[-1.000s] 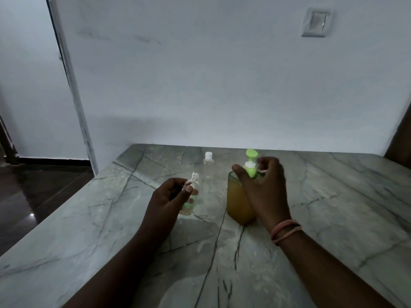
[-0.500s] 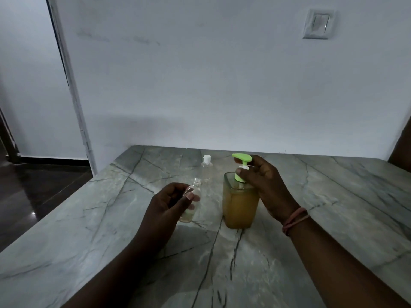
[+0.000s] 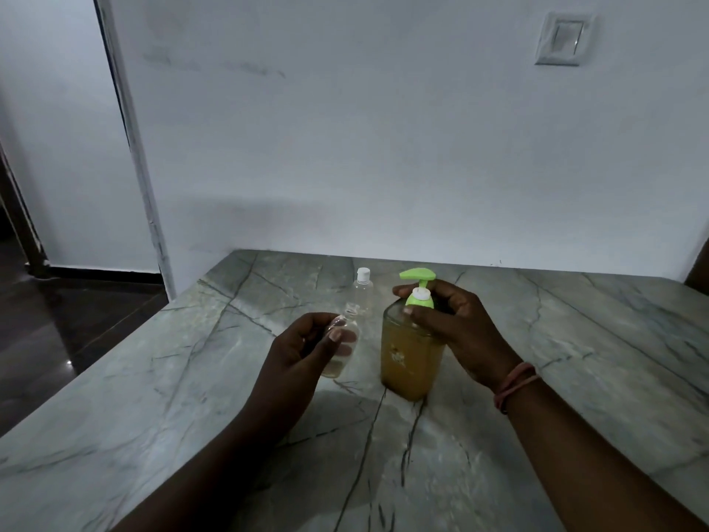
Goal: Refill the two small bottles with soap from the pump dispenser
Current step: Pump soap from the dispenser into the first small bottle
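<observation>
The pump dispenser (image 3: 410, 359) stands mid-table, a clear bottle of amber soap with a green pump head, spout pointing left. My right hand (image 3: 456, 328) grips its green collar just under the pump head. My left hand (image 3: 303, 351) holds a small clear uncapped bottle (image 3: 341, 347), tilted slightly, just left of the dispenser; a little yellowish liquid sits in its bottom. A second small clear bottle (image 3: 361, 291) with a white cap stands upright behind, near the wall.
The grey marble table (image 3: 575, 359) meets a white wall at the back. Its left edge drops to a dark floor (image 3: 57, 332) and a doorway. A wall switch (image 3: 562, 40) is high on the right.
The view has shifted a little. My right hand moved off the pump top and down onto the collar, and the pump head now shows fully. My left hand keeps the small bottle.
</observation>
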The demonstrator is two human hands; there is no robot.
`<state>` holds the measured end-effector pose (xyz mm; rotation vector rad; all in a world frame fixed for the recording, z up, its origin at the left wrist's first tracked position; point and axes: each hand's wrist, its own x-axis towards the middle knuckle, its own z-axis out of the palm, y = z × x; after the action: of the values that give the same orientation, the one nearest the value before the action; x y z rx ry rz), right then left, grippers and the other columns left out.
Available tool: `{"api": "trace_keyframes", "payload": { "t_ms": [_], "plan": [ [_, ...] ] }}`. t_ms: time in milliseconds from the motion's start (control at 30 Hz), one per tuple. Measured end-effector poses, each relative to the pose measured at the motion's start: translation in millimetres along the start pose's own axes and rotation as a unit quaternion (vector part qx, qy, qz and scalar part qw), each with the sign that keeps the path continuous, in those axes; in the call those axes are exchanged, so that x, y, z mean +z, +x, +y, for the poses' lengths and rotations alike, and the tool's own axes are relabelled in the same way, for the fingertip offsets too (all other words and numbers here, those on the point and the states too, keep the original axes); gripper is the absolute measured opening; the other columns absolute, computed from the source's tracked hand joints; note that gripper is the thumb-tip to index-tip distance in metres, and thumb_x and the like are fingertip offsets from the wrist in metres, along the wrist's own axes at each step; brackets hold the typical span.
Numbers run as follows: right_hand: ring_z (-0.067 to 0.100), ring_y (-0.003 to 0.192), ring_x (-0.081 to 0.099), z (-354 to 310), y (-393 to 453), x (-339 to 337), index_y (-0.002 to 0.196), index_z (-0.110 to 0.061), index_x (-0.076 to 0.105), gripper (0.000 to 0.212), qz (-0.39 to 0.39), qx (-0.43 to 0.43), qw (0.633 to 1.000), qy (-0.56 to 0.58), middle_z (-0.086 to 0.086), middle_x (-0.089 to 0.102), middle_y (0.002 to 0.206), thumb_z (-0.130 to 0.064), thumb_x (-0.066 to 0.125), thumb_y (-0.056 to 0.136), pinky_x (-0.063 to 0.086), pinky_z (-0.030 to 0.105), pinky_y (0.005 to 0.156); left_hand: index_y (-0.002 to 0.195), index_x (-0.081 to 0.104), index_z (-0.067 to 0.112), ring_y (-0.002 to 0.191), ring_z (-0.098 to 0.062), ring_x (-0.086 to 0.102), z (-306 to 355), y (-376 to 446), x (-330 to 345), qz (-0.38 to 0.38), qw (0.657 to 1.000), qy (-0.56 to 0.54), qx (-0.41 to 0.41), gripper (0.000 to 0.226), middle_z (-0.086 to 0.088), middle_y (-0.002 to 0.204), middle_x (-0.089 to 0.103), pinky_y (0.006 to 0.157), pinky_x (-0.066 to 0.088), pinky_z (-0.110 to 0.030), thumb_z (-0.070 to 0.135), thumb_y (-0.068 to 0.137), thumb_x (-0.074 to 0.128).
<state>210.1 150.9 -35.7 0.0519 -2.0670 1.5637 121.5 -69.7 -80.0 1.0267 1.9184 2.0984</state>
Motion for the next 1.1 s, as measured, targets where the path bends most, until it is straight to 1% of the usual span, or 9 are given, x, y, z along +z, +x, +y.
{"api": "trace_keyframes", "payload": {
  "t_ms": [133, 233, 333, 433, 500, 600, 767, 1000, 1100],
  "plan": [
    [0.030, 0.116, 0.060, 5.8, 10.9, -5.1, 0.116, -0.005, 0.067, 0.034, -0.042, 0.007, 0.998, 0.051, 0.010, 0.066, 0.123, -0.008, 0.067, 0.082, 0.046, 0.053, 0.099, 0.115, 0.066, 0.018, 0.095, -0.024, 0.073, 3.5, -0.1, 0.0, -0.011, 1.000, -0.006, -0.003, 0.024, -0.006, 0.106, 0.075, 0.082, 0.059, -0.053, 0.028, 0.095, 0.057],
    [0.029, 0.118, 0.058, 9.0, 12.4, -5.7, 0.118, -0.004, 0.065, 0.036, -0.059, 0.002, 0.997, 0.055, 0.011, 0.064, 0.124, -0.011, 0.067, 0.083, 0.042, 0.057, 0.102, 0.115, 0.066, 0.019, 0.095, -0.025, 0.072, 5.1, 0.6, 0.1, -0.015, 1.000, -0.008, -0.003, 0.025, -0.007, 0.106, 0.075, 0.083, 0.059, -0.054, 0.028, 0.094, 0.057],
    [0.029, 0.118, 0.058, 5.9, 10.5, -5.2, 0.117, -0.006, 0.067, 0.049, -0.037, 0.006, 0.997, 0.068, 0.010, 0.065, 0.123, -0.038, 0.072, 0.081, 0.040, 0.057, 0.104, 0.118, 0.066, 0.017, 0.099, -0.027, 0.072, 8.2, 3.5, -0.5, -0.011, 0.999, -0.032, -0.009, 0.029, -0.008, 0.109, 0.074, 0.086, 0.059, -0.055, 0.029, 0.092, 0.059],
    [0.031, 0.104, 0.066, -9.4, 11.5, 2.1, 0.103, -0.016, 0.075, 0.062, 0.056, 0.011, 0.998, 0.018, 0.008, 0.072, 0.106, -0.070, 0.054, 0.080, 0.047, 0.056, 0.096, 0.118, 0.066, 0.015, 0.099, -0.031, 0.071, 17.6, 11.2, 0.9, -0.014, 0.997, -0.068, -0.013, 0.031, -0.010, 0.108, 0.074, 0.083, 0.060, -0.050, 0.028, 0.091, 0.060],
    [0.029, 0.094, 0.069, -19.0, 16.9, 9.3, 0.089, -0.018, 0.079, 0.072, 0.103, 0.049, 0.993, -0.018, 0.006, 0.075, 0.092, -0.078, 0.040, 0.081, 0.052, 0.052, 0.091, 0.118, 0.066, 0.015, 0.095, -0.030, 0.072, 23.8, 18.6, 4.8, -0.025, 0.997, -0.071, -0.012, 0.030, -0.011, 0.106, 0.074, 0.076, 0.061, -0.045, 0.028, 0.092, 0.059],
    [0.029, 0.088, 0.070, -30.5, 28.9, 15.2, 0.078, -0.016, 0.079, 0.088, 0.084, 0.102, 0.990, -0.053, 0.007, 0.075, 0.083, -0.087, 0.027, 0.076, 0.052, 0.050, 0.091, 0.118, 0.068, 0.016, 0.086, -0.028, 0.070, 28.0, 27.8, 11.1, -0.041, 0.998, -0.057, 0.001, 0.027, -0.011, 0.101, 0.072, 0.067, 0.059, -0.037, 0.026, 0.096, 0.056],
    [0.031, 0.088, 0.068, -35.2, 37.1, 19.5, 0.073, -0.016, 0.079, 0.071, 0.034, 0.134, 0.985, -0.106, 0.015, 0.074, 0.084, -0.074, 0.040, 0.083, 0.050, 0.048, 0.093, 0.115, 0.071, 0.018, 0.083, -0.026, 0.067, 20.1, 26.4, 10.7, -0.058, 0.994, -0.088, -0.010, 0.027, -0.012, 0.098, 0.070, 0.064, 0.055, -0.033, 0.027, 0.096, 0.054],
    [0.021, 0.086, 0.068, -32.6, 37.1, 25.6, 0.071, -0.018, 0.079, 0.050, 0.056, 0.125, 0.986, -0.099, -0.002, 0.076, 0.080, -0.049, 0.044, 0.090, 0.051, 0.041, 0.090, 0.114, 0.070, 0.015, 0.086, -0.025, 0.063, 17.3, 24.9, 7.1, -0.080, 0.986, -0.142, -0.020, 0.024, -0.012, 0.101, 0.068, 0.064, 0.051, -0.034, 0.028, 0.100, 0.055],
    [0.016, 0.075, 0.065, -35.3, 36.6, 34.9, 0.066, -0.024, 0.077, 0.037, 0.056, 0.130, 0.988, -0.059, -0.005, 0.074, 0.071, -0.040, 0.053, 0.089, 0.048, 0.033, 0.080, 0.117, 0.064, 0.009, 0.086, -0.026, 0.062, 17.1, 26.0, 6.7, -0.096, 0.980, -0.171, -0.024, 0.031, -0.012, 0.102, 0.067, 0.063, 0.050, -0.033, 0.025, 0.092, 0.055]
  ]
}}
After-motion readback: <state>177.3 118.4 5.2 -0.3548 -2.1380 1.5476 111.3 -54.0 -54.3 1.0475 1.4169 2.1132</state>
